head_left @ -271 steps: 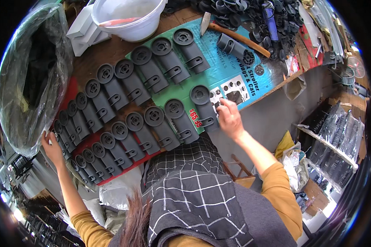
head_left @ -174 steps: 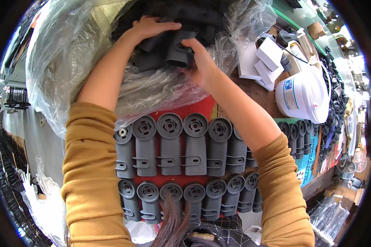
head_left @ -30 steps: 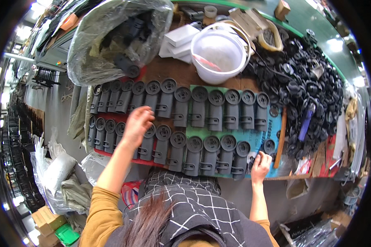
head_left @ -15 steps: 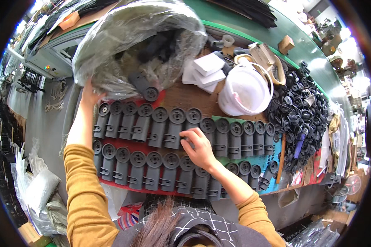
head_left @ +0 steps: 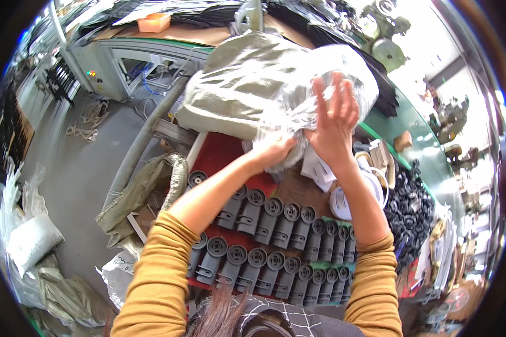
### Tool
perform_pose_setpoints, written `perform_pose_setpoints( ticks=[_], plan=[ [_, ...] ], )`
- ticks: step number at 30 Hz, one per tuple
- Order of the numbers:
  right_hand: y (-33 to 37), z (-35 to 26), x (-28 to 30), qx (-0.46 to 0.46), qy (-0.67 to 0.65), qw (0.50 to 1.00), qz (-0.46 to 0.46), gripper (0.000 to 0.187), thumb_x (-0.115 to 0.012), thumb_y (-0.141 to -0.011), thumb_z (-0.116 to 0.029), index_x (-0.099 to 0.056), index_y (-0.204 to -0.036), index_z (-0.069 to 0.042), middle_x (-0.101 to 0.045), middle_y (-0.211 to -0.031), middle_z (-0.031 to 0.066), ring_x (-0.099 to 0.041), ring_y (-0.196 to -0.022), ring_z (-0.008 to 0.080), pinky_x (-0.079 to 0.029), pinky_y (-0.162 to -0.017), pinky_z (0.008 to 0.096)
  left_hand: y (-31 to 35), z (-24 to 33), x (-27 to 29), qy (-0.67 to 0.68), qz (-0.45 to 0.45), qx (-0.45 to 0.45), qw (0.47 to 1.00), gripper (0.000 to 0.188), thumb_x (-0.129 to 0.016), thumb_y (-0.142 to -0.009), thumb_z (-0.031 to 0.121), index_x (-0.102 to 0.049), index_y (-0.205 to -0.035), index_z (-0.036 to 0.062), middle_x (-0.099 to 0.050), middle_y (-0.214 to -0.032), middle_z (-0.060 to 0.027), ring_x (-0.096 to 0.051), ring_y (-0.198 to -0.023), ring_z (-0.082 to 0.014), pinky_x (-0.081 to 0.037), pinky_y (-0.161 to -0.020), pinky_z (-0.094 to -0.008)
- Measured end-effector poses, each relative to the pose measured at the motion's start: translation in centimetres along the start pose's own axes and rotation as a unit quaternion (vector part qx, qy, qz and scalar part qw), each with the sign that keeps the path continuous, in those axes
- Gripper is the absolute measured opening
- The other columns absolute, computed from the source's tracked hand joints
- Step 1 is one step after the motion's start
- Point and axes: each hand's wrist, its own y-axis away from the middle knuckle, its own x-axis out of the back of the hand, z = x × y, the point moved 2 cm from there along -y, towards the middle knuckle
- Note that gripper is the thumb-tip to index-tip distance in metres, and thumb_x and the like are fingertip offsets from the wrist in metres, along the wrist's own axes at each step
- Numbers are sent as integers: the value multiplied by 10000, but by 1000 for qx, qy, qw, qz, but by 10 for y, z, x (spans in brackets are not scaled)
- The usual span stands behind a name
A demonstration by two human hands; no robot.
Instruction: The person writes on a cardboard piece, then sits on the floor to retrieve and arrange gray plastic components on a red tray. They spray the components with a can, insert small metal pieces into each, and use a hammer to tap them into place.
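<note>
A large pale sack (head_left: 230, 92) lies at the far side of the bench, and a clear plastic bag (head_left: 357, 70) bulges from its right end. My left hand (head_left: 275, 149) is closed on the gathered plastic at the near edge. Against the clear bag, my right hand (head_left: 334, 115) is raised with its fingers spread and a little blurred. Whatever the bag holds is hidden. Nearer me, dark grey plastic parts with round, wheel-like heads (head_left: 256, 197) stand in two rows, partly covered by my forearms.
A white bucket (head_left: 340, 203) and white boxes (head_left: 319, 171) stand behind my right forearm. Beyond them a heap of small black parts (head_left: 407, 208) spreads to the right. An orange tray (head_left: 153, 23) sits at the far left; a grey pipe (head_left: 143, 143) runs beside the bench.
The bag's mouth, open toward me before, is now gathered and its grey parts are out of sight. My right hand has left the rows for the bag; my view has swung left.
</note>
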Motion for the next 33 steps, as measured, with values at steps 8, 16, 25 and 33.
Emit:
perform_pose_setpoints(
  ticks=[8,16,25,33],
  plan=[
    [6,6,-117,41,-157,831,-533,337,-628,-745,-80,-630,-1080,-40,-640,-1066,169,-542,-1194,275,-289,-1110,421,44,-135,128,146,-49,175,972,390,-636,-902,322,-585,-1184,58,-591,-1176,-62,-552,-1113,-148,-516,-849,-343],
    [32,102,-10,-171,-495,852,-18,345,-511,-845,-6,-584,-1180,34,-587,-1204,164,-565,-1116,237,-436,-994,367,-37,-262,234,477,237,326,781,1153,-511,-656,879,-424,-1327,-55,-526,-1257,-193,-552,-1108,-318,-508,-909,-481],
    [27,143,-18,-207,-442,872,-36,297,-541,-820,-3,-630,-1103,17,-643,-1112,87,-611,-955,168,-467,-884,267,-50,-472,347,343,450,388,728,220,-736,-840,298,-652,-806,98,-611,-693,-35,-565,-580,-158,-508,-514,-236],
    [-9,178,-41,-328,-424,807,-249,226,-572,-898,-115,-628,-1093,-18,-640,-1040,25,-569,-937,90,-471,-826,243,-111,-325,407,350,413,219,811,296,-550,-936,196,-628,-1114,-28,-665,-1114,-162,-641,-1005,-280,-503,-920,-447]
  ],
)
